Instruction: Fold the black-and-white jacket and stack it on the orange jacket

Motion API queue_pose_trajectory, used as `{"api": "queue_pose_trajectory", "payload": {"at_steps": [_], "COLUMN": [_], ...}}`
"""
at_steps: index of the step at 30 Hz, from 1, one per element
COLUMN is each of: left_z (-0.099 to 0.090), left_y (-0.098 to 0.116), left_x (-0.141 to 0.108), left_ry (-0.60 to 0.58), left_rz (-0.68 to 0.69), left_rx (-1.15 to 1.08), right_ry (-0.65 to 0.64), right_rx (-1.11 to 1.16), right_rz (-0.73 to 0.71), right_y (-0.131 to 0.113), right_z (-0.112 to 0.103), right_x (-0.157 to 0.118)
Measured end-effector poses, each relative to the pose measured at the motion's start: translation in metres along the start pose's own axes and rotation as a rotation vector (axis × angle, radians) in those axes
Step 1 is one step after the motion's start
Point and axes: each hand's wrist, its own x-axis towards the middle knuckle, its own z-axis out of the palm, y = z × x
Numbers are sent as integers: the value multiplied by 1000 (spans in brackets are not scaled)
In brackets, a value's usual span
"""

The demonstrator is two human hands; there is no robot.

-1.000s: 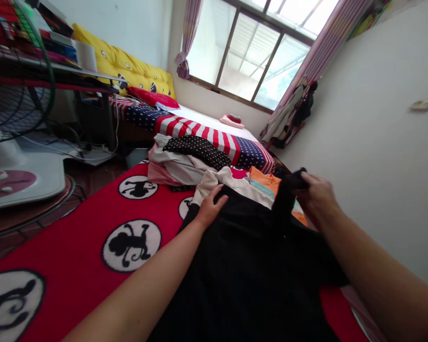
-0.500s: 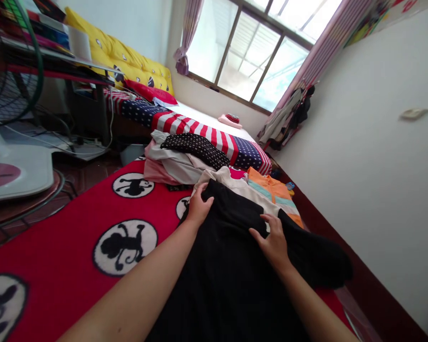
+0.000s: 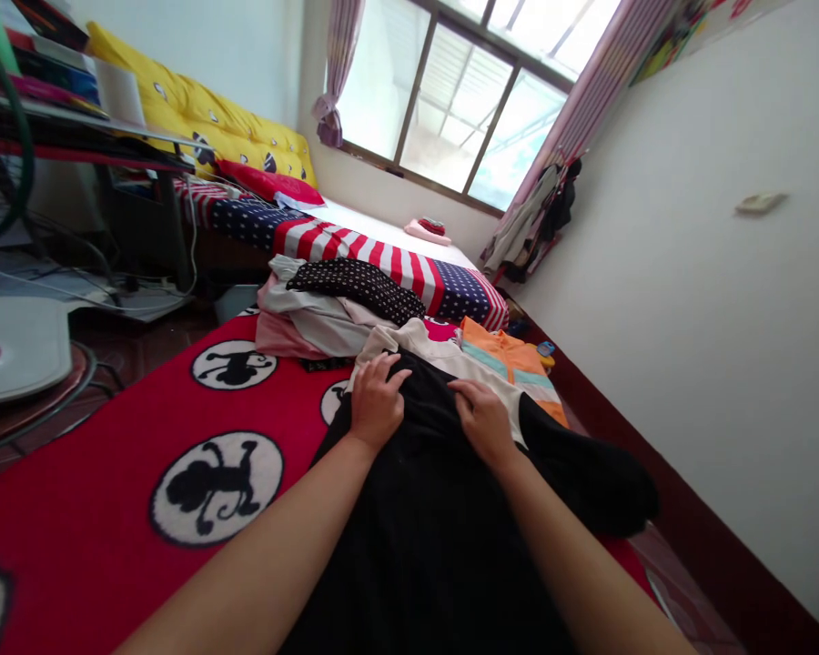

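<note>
A black garment (image 3: 429, 509) is spread before me, its lower part reaching the bottom of the view. Cream cloth (image 3: 437, 346) with a collar-like edge shows at its top, and a black sleeve (image 3: 587, 464) stretches to the right. I cannot tell whether black and cream are one piece. My left hand (image 3: 377, 400) lies on the upper left of the black cloth, open, with fingers bent and a little apart. Close by, my right hand (image 3: 484, 423) has its fingers closed at the upper edge of the black cloth; the fingertips are partly hidden.
Beneath lies a red blanket (image 3: 109, 446) with monkey patterns. Beyond are a pile of clothes (image 3: 320, 318), a dotted black cloth (image 3: 361, 284) and an orange striped garment (image 3: 511, 359). A fan base (image 3: 20, 346) stands left; a wall (image 3: 737, 318) rises right.
My right hand has moved left and forward, closer to my left hand, and its fingers have closed. My left hand's fingers now rest on the cloth. The view has shifted slightly.
</note>
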Motion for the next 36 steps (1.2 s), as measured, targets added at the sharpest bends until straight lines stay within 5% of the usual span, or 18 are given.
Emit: {"api": "queue_pose_trajectory", "payload": {"at_steps": [2, 5, 10, 15, 22, 36], "left_z": [7, 17, 21, 11, -16, -77], "left_y": [-3, -7, -11, -18, -19, -4], "left_x": [-1, -2, -3, -12, -48, -109], "left_ry": [-113, -221, -279, -361, -408, -580], "left_rz": [-40, -147, -140, -72, -21, -53], "left_rx": [44, 107, 147, 196, 352, 336], "right_ry": [-167, -341, -322, -277, -256, -258], "right_rx": [8, -109, -168, -195, -224, -145], "right_rz": [16, 275, 490, 574, 658, 594], "right_y": [7, 34, 59, 52, 45, -10], "right_z": [19, 46, 62, 56, 44, 10], "right_x": [4, 3, 3, -8, -58, -142]}}
